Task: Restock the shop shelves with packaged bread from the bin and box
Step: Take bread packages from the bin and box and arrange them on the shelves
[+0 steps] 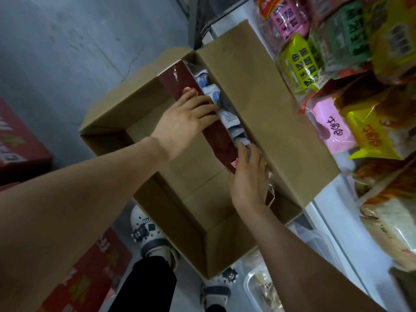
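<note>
Right hand (pixel 247 176) gripped the near end of the maroon bread pack (pixel 219 143); left hand (pixel 186 122) curled over its middle. Pack stood in the box (pixel 254 97), beside small white packs (pixel 211 91). Box looked nearly emptied; shelf (pixel 337 221) beyond well stocked.

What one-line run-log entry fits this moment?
step: pick from cardboard box; left hand: grips dark red package; right hand: grips its near end; white packs: beside package, in box

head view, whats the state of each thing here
brown cardboard box: flaps open
long dark red package: on edge in box, gripped by both hands
small blue-and-white packets: upright between package and box wall
left hand: grips package top
right hand: grips package near end
</note>
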The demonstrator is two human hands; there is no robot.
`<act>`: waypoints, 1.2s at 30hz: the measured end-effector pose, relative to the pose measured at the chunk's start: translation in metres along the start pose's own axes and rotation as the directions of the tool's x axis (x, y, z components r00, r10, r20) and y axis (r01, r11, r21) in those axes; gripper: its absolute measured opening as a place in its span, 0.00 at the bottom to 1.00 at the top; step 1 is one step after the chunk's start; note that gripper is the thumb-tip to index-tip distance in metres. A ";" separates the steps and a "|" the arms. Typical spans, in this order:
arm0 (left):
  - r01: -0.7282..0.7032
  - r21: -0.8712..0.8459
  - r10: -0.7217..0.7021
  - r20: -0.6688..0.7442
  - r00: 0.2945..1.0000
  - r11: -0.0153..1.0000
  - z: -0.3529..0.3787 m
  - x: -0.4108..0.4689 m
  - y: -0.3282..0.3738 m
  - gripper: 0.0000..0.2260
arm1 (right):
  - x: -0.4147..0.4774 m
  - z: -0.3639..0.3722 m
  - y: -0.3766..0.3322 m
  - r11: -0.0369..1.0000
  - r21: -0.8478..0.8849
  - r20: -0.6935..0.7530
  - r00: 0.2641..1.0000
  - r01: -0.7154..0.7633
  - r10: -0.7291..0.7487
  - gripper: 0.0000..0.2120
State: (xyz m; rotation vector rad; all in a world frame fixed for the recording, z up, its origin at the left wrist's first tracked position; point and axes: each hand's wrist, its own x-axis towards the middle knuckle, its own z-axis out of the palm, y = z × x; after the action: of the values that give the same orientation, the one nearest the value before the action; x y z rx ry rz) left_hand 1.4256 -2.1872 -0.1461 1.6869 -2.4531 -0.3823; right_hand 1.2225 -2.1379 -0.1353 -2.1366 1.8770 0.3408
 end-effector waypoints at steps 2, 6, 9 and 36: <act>0.006 -0.010 -0.006 -0.010 1.000 1.000 -0.005 0.003 0.001 0.15 | 0.000 -0.005 0.005 0.998 0.061 -0.015 1.000 -0.008 0.009 0.23; 0.030 -0.036 -0.029 0.039 0.999 0.999 -0.023 0.001 0.005 0.17 | -0.001 -0.027 0.010 0.991 0.132 0.001 0.999 -0.036 0.036 0.10; 0.062 0.008 -0.062 0.077 0.995 0.998 -0.041 -0.008 0.012 0.11 | -0.008 -0.043 0.009 0.992 0.128 0.028 1.000 0.001 -0.005 0.10; 0.458 0.072 -0.445 -0.148 0.883 0.886 -0.427 -0.113 0.195 0.08 | -0.169 -0.402 0.007 0.926 0.151 -0.429 0.866 0.347 -0.255 0.14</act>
State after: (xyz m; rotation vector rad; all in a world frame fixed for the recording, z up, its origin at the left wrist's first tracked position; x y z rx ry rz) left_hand 1.4015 -2.0707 0.3219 2.2535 -2.0015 -0.1845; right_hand 1.1912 -2.1258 0.2998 -2.4216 1.6201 -0.3935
